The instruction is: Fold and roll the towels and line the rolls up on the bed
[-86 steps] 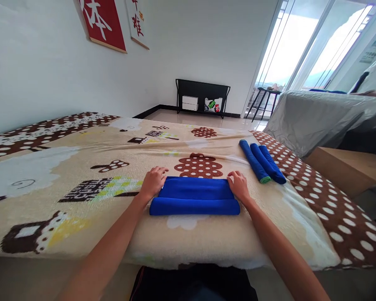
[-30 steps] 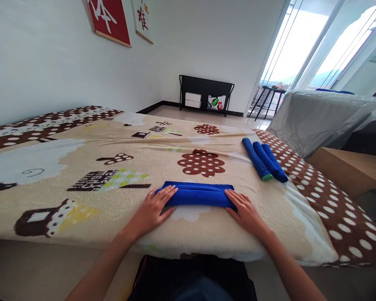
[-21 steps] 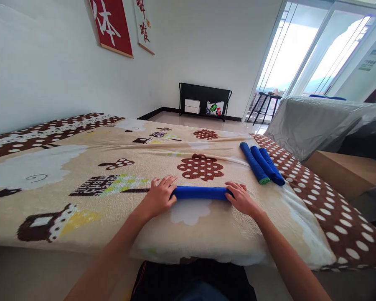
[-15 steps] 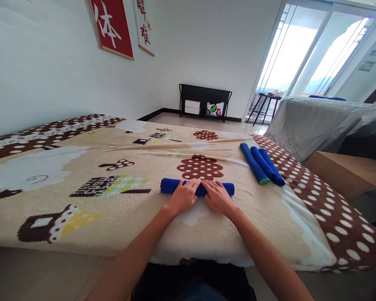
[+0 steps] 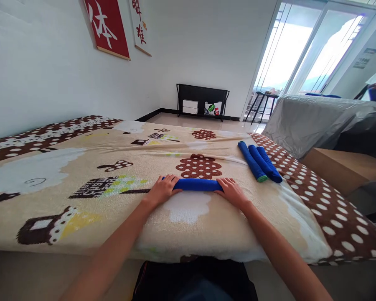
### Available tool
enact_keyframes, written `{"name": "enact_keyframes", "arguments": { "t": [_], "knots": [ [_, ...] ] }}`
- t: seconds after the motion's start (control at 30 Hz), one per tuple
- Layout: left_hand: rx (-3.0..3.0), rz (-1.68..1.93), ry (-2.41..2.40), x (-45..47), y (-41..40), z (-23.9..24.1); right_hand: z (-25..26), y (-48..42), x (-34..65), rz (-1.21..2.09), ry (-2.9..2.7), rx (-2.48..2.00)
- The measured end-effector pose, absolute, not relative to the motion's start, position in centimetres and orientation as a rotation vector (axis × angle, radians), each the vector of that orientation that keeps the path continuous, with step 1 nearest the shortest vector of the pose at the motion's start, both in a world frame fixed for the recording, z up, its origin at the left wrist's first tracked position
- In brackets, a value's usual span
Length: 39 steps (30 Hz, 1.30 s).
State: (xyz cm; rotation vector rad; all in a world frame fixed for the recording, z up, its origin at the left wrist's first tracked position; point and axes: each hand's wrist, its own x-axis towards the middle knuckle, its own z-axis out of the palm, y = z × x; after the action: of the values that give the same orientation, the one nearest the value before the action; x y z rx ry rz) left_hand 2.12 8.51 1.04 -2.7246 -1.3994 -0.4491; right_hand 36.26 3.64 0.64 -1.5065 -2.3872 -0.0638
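A rolled blue towel [image 5: 197, 184] lies crosswise on the cream patterned blanket [image 5: 188, 238], near its front edge. My left hand [image 5: 163, 189] covers the left end of the roll, its fingers over the top and the thumb on the near side. At the right end, my right hand [image 5: 232, 191] is curled over the roll in the same way. Both ends are partly hidden under the fingers. To the right, several more blue rolls [image 5: 260, 163] lie side by side on the blanket, and the leftmost shows a green edge.
Brown polka-dot border [image 5: 341, 221] runs along the blanket's right side. Beyond it stand a cardboard box [image 5: 341, 167] and something under a grey plastic cover [image 5: 313, 121]. A black rack [image 5: 203, 98] is against the far wall, with a black stool [image 5: 263, 104] by the glass door. Part of another person shows at far right.
My hands have slid apart from the middle of the rolled towel to its two ends. The roll stays in about the same place, and a person has come into view at far right.
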Motion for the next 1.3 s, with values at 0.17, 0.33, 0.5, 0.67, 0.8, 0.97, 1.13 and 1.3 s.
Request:
{"name": "enact_keyframes", "arguments": {
  "t": [0.17, 0.33, 0.5, 0.67, 0.8, 0.97, 1.13, 1.3],
  "knots": [
    [-2.779, -0.553, -1.417, 1.3, 9.1, 1.6, 2.9, 3.0, 37.2, -0.013, -2.386, -1.531],
    [-2.9, -0.722, -1.49, 1.8, 7.5, 2.4, 12.4, 3.2, 38.9, 0.113, -2.387, -1.481],
    [-3.064, -0.86, -1.606, 6.4, 2.5, 3.0, 25.6, 0.5, 36.6, 0.158, -2.335, -1.278],
    [-3.206, -0.897, -1.688, 11.3, -3.0, 2.9, 31.5, -3.3, 31.3, 0.145, -2.371, -0.997],
    [-3.197, -0.877, -1.844, 12.4, -4.9, 1.9, 30.3, -4.0, 29.5, 0.226, -2.447, -0.974],
    [-3.191, -0.876, -1.868, 11.6, -4.2, 2.2, 29.8, -3.3, 30.1, 0.197, -2.395, -0.99],
    [-3.166, -0.92, -1.858, 11.9, -3.1, 2.0, 29.5, -2.6, 30.5, 0.156, -2.434, -1.024],
    [-3.171, -0.923, -1.865, 12.2, -3.0, 1.2, 29.5, -1.4, 32.6, 0.134, -2.438, -1.099]
  ]
}}
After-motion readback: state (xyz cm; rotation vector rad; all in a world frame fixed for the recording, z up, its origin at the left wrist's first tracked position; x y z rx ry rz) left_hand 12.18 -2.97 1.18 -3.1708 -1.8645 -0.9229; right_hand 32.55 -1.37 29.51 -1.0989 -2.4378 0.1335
